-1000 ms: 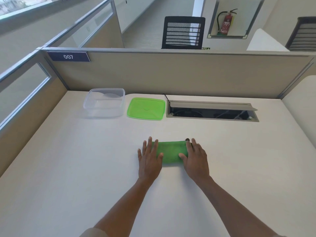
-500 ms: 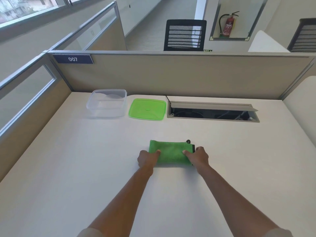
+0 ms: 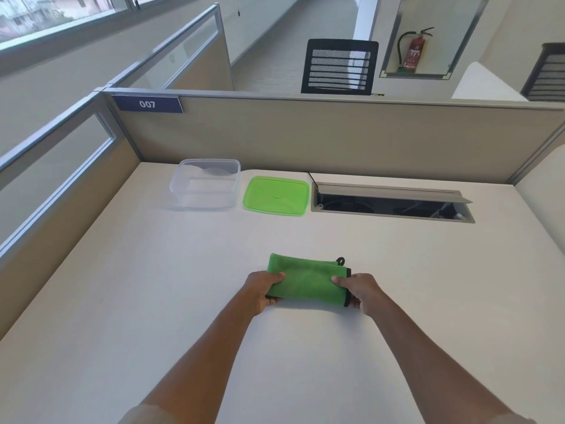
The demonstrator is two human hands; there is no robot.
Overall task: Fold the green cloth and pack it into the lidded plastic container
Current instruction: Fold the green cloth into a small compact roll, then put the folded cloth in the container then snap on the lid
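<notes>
Bright, even daylight from windows point(image 3: 61, 13) at far left floods the desk point(image 3: 153, 301), leaving only faint, soft shadows. Focus is sharp throughout; wide-angle distortion bends partition point(image 3: 336, 139) lines toward the edges. No glare.

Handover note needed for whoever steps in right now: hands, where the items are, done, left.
Left hand: grip closed on the near left end of the green cloth.
Right hand: grip closed on the near right end, by the black-trimmed edge.
Cloth: folded into a narrow rectangle, mid-desk, near edge looks slightly raised.
Container: clear, open, nothing in it, at the back left of the desk.
Lid: green, flat on the desk just right of the container, apart from it.
Done: folding, or most of it.
Left: possibly one more fold, put cloth in container, fit lid.
</notes>
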